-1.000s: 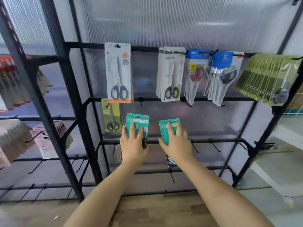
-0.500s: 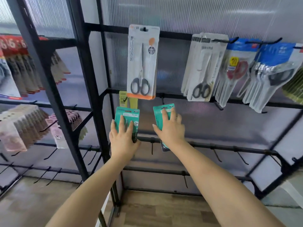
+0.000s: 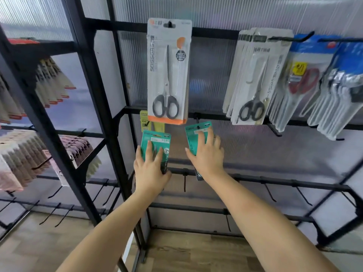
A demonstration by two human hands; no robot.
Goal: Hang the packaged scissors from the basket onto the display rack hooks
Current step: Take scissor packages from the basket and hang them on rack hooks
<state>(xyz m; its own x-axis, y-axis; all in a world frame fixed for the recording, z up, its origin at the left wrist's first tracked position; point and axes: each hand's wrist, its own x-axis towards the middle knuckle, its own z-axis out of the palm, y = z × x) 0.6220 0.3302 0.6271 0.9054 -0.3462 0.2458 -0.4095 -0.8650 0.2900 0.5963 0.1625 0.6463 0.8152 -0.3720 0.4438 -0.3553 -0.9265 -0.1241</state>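
While both arms reach up toward the black metal display rack (image 3: 110,134), each of the hands carries one teal cardboard scissors package. The left hand (image 3: 150,171) grips the left teal package (image 3: 157,142), fingers laid up its front and thumb wrapped round its right edge, holding it in front of the rack just below a yellow-green scissors card (image 3: 146,122) that hangs on the second rail. The right hand (image 3: 207,156) holds the right teal package (image 3: 197,132) with fingers spread over its face; the card's hang hole sits right at a black wire hook (image 3: 197,120) under the second rail, though whether the hook has passed through the hole cannot be told.

Above the hands, a white card with an orange bottom strip and black-handled scissors (image 3: 169,71) hangs from the top rail. To its right hangs a stack of pale cards with dark-handled scissors (image 3: 255,79), then blue-topped clear packs with red-handled scissors (image 3: 306,79). More packaged goods in tan and pink (image 3: 17,154) hang on the neighbouring rack to the left. Several bare hooks stick out from the lower rails, above a wood-pattern floor (image 3: 186,252).
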